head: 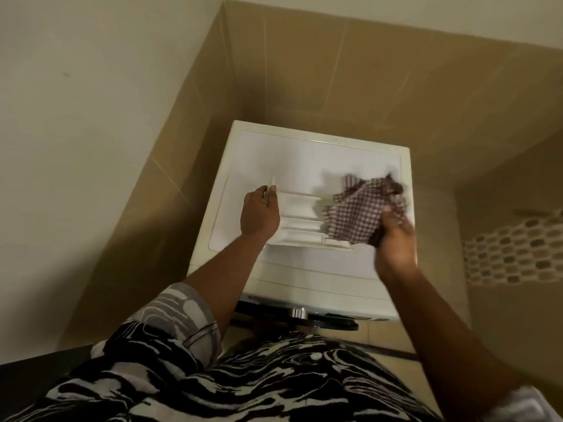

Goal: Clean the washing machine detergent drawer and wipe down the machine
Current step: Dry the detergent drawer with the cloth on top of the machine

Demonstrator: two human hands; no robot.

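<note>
A white washing machine stands in a tiled corner, seen from above. On its top lies the white detergent drawer, pulled out of the machine. My left hand grips the drawer's left side and also holds a thin pale stick-like tool, perhaps a brush. My right hand holds a brown-and-white checked cloth, blurred with motion, over the drawer's right end. The machine's front panel with a chrome knob shows below the top edge.
Beige tiled walls close in behind and to the left of the machine. A mosaic tile band runs along the right wall. My patterned black-and-white shirt fills the bottom of the view.
</note>
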